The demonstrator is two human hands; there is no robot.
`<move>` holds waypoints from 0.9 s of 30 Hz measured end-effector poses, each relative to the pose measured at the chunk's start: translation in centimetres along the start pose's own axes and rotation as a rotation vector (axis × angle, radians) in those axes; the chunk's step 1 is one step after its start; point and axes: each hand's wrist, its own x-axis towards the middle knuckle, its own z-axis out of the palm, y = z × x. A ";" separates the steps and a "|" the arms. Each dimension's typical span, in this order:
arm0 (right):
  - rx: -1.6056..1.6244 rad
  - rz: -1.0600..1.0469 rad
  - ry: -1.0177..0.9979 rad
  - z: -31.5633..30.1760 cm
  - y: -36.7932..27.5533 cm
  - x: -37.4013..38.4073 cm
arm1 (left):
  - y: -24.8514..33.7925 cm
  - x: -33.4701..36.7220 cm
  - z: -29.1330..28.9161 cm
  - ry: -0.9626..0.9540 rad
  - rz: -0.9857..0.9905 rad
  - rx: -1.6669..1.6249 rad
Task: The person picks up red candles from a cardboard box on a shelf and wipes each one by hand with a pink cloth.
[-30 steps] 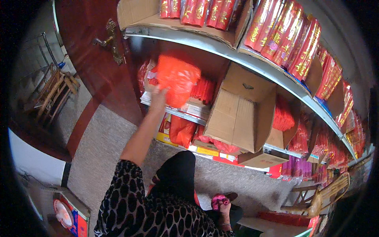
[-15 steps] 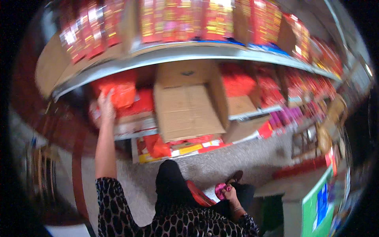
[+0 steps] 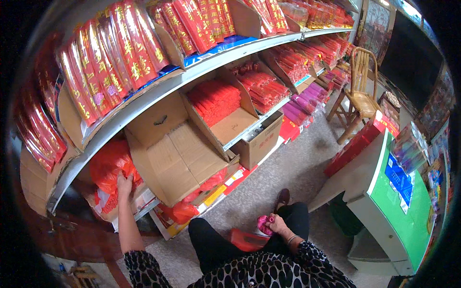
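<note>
My left hand (image 3: pixel 125 185) reaches onto the lower shelf at the left, its fingers closed on the edge of a crinkled red plastic bag (image 3: pixel 111 163). Beside that bag stands a cardboard box (image 3: pixel 170 156) with nothing in it, tilted toward me. Over my right thigh, my right hand (image 3: pixel 277 224) is closed around a shiny pink bundle (image 3: pixel 263 223) with rounded ends; its exact kind is unclear. Between my legs lies a flat red plastic packet (image 3: pixel 247 240).
Long red packets with gold print (image 3: pixel 113 60) fill the upper shelf. Boxes of red sticks (image 3: pixel 214 101) and purple packets (image 3: pixel 305 101) line the lower levels. A green-topped counter (image 3: pixel 408 211) stands at the right, with a bamboo chair (image 3: pixel 360 93) beyond it.
My view has swung to the right, bringing more of the counter and chair in. My left hand stays at the red plastic bag, and my right hand keeps the pink bundle.
</note>
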 end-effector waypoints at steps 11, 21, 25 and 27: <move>0.245 -0.243 0.410 -18.5 -9.6 -4.1 | 6.4 -16.7 0.5 0.191 0.216 -0.118; -0.714 -0.139 0.865 -43.5 -2.5 -9.5 | 18.3 -15.6 14.2 -0.281 0.525 0.250; -0.565 -0.111 0.852 -41.4 0.0 -9.3 | 19.1 -15.0 18.8 -0.419 0.649 0.541; -0.563 -0.093 0.843 -41.4 -0.3 -9.2 | 19.0 -14.5 20.3 -0.469 0.599 0.645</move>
